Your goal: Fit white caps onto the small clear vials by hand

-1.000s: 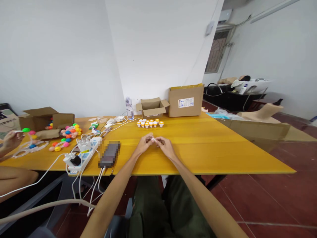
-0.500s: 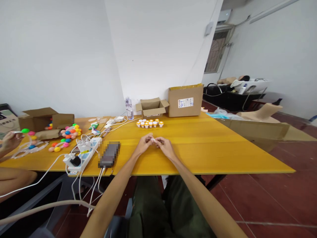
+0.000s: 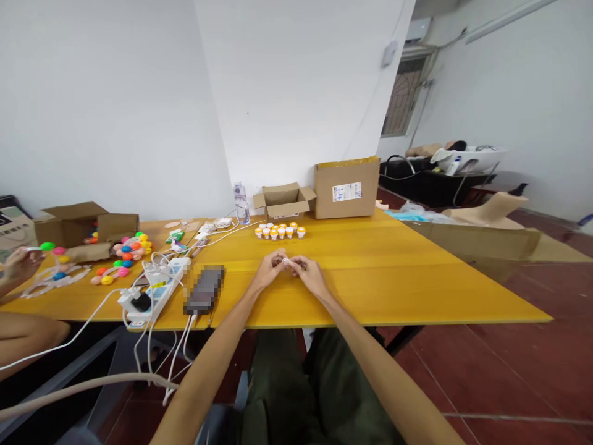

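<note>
Above the table, my left hand (image 3: 271,268) and my right hand (image 3: 307,273) meet, with the fingertips of both closed on one small white piece (image 3: 286,261). Its dark marks are too small to make out, and the fingers cover part of it. Just beyond my hands stands a cluster of several small white pieces with yellow-orange rims (image 3: 280,231), shaped like little capped jars. An open cardboard box (image 3: 285,201) sits behind that cluster.
A closed carton (image 3: 347,188) stands at the back beside a clear bottle (image 3: 241,203). Left of me lie a phone (image 3: 206,289) and a power strip (image 3: 162,290) with tangled white cables. Farther left, another person's hand (image 3: 21,266) is near colourful balls (image 3: 125,250) on the table (image 3: 393,278).
The small white piece is turned very slightly between my fingertips. Both my hands stay in nearly the same place.
</note>
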A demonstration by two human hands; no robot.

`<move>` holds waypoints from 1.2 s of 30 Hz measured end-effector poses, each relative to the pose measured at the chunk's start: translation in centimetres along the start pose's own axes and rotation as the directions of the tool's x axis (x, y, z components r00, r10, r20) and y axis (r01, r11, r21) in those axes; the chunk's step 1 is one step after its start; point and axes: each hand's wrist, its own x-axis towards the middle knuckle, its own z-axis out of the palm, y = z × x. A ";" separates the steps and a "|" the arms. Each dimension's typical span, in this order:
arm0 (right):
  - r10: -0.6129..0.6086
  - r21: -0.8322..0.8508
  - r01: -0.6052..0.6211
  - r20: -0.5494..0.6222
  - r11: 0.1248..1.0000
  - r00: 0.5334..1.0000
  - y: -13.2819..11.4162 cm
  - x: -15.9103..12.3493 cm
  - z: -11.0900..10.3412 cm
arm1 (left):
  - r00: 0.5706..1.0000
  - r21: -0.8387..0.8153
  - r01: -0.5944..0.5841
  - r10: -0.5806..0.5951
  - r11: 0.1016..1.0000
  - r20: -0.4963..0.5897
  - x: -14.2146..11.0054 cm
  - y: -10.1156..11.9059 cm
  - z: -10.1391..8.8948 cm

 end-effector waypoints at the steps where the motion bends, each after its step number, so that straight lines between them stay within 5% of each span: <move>1: -0.003 0.002 0.003 -0.001 1.000 1.000 0.0 0.0 0.0 | 1.000 0.000 -0.001 0.001 1.000 -0.001 0.0 0.0 0.0; 36: 0.063 0.026 -0.066 0.086 0.998 0.994 0.4 0.1 -0.5 | 1.000 -0.055 -0.003 0.002 0.998 -0.017 0.2 0.0 -0.3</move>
